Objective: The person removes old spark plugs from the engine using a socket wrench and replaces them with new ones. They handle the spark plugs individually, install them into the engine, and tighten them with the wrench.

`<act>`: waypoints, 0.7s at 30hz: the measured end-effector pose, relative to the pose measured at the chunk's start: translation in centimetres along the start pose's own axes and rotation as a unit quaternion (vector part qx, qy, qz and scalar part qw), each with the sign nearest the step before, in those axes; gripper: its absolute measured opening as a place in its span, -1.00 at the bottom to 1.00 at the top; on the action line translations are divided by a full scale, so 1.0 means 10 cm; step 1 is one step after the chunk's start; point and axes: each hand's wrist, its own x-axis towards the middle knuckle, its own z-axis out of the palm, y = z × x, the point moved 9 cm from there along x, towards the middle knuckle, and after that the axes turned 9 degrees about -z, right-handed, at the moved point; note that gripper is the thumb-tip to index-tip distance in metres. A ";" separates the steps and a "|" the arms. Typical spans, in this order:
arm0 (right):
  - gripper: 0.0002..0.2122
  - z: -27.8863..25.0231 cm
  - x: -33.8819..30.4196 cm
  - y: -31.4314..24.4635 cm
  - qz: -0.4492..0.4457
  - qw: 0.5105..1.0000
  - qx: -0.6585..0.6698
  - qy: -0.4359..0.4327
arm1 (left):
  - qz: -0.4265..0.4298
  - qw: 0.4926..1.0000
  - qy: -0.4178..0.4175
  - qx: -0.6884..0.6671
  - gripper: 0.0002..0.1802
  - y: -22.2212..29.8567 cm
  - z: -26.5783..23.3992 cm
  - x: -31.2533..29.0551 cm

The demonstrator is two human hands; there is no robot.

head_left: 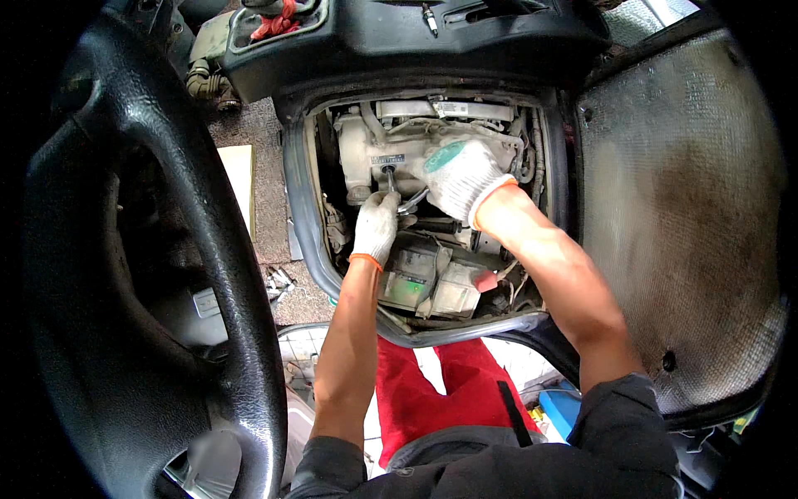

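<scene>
Both my hands wear white knit gloves with orange cuffs and reach down into an open engine bay (309,224) inside a vehicle cab. My left hand (376,226) grips the lower part of a metal wrench (389,178) whose socket end stands on a bolt of the pale grey engine cover (366,141). My right hand (460,176) lies closed over the same tool's handle and the engine cover, just right of the left hand. The handle between the hands is mostly hidden by the gloves.
A black steering wheel (158,249) fills the left side. The raised seat base with its padded grey underside (682,208) stands at the right. Loose metal tools (278,283) lie on the carpet left of the bay. A red cloth (432,391) hangs below the opening.
</scene>
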 end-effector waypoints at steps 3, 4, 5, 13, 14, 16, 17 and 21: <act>-0.81 0.13 -0.01 0.13 0.008 0.998 0.018 -0.063 | -0.046 0.998 -0.021 -0.032 -0.66 -0.01 0.01 0.01; -0.80 0.30 -0.02 0.19 0.010 0.996 0.034 -0.084 | -0.064 0.996 -0.021 -0.054 -0.66 -0.02 0.02 0.02; -0.80 0.51 -0.06 0.21 0.013 0.990 0.077 -0.114 | -0.083 0.991 0.007 -0.104 -0.68 -0.10 0.06 -0.02; -0.77 0.89 -0.41 0.26 0.078 0.988 0.134 0.009 | 0.014 0.999 0.035 -0.008 -0.66 -0.16 0.06 0.13; -0.76 0.93 -0.44 0.27 0.091 0.984 0.150 0.017 | 0.021 0.999 0.047 0.009 -0.64 -0.16 0.02 0.12; -0.72 0.96 -0.43 0.31 0.113 0.979 0.166 0.035 | 0.017 0.998 0.055 0.040 -0.60 -0.10 0.04 0.14; -0.71 1.00 -0.48 0.30 0.121 0.978 0.169 0.035 | 0.008 0.997 0.053 0.051 -0.58 -0.13 0.07 0.12; -0.68 0.92 -0.45 0.35 0.113 0.981 0.146 0.068 | 0.048 0.995 0.056 0.062 -0.58 -0.10 0.08 -0.10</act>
